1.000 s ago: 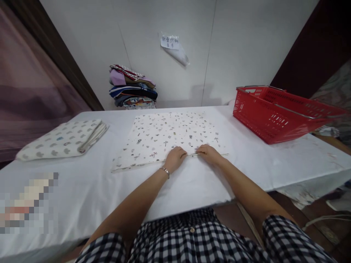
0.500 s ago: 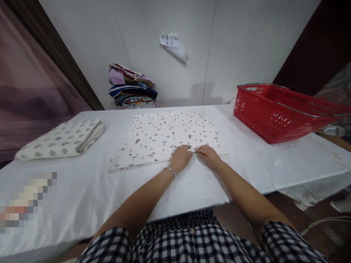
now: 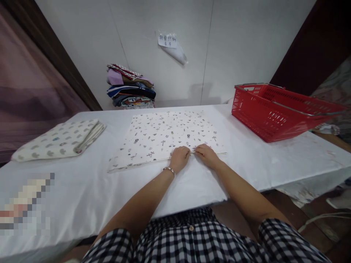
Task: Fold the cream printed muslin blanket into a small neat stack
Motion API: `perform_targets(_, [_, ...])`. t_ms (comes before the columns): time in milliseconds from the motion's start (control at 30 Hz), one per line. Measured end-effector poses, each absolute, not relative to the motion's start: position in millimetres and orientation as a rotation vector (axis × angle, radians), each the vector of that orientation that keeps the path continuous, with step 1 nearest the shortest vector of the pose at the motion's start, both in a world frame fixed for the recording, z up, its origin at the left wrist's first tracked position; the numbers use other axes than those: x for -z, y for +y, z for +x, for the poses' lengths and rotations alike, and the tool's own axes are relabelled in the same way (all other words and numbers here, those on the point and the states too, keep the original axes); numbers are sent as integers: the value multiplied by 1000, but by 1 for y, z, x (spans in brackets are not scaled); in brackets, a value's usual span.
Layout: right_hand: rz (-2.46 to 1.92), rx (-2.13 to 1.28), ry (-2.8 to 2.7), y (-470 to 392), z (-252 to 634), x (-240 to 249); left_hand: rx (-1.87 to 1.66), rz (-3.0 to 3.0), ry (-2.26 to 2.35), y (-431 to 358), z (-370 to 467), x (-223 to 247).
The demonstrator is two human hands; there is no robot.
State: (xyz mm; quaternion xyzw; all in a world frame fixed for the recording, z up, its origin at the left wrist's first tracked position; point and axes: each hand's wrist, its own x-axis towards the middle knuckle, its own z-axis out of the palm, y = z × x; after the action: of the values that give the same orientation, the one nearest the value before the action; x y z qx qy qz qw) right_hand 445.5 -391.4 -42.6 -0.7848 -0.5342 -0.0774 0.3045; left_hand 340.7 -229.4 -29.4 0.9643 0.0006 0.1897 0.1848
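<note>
From where I stand in the room, I see a strip of the white table [image 3: 197, 186] on the person's side of the printed cloth [image 3: 170, 133]. The left hand [image 3: 179, 159] and the right hand [image 3: 207, 156] meet at the cloth's near edge, fingertips just beside each other. Both hands are closed, and they seem to pinch this edge between thumb and fingers. The cloth lies flat, directly beyond them, with its longer side running from left to right. The hands are right of the middle of the edge, so its right corner is nearer to them than its left one. Well left of the cloth lies a folded blanket [image 3: 60, 140]; to its right stands a red basket [image 3: 263, 117]. Table surface shows on both sides between. Beyond its far left corner is a clothes pile [image 3: 131, 89].
</note>
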Motion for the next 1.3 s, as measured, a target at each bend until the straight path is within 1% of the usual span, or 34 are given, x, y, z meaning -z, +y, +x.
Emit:
perform_targets(100, [-2094, 177, -1369, -391, 447, 45, -637, 2785, -110, -230, 338, 33])
perform_targets(200, [-2090, 173, -1336, -391, 447, 46, -643, 2865, -223, -231, 338, 34])
perform_targets(433, [-2111, 237, -1336, -390, 447, 47, -613, 2945, -139, -235, 345, 35])
perform_targets(967, [-2106, 261, -1354, -389, 448, 49, -528, 2867, -107, -233, 348, 36])
perform_targets(1300, [-2051, 263, -1387, -392, 447, 47, -617, 2833, -195, -235, 340, 34])
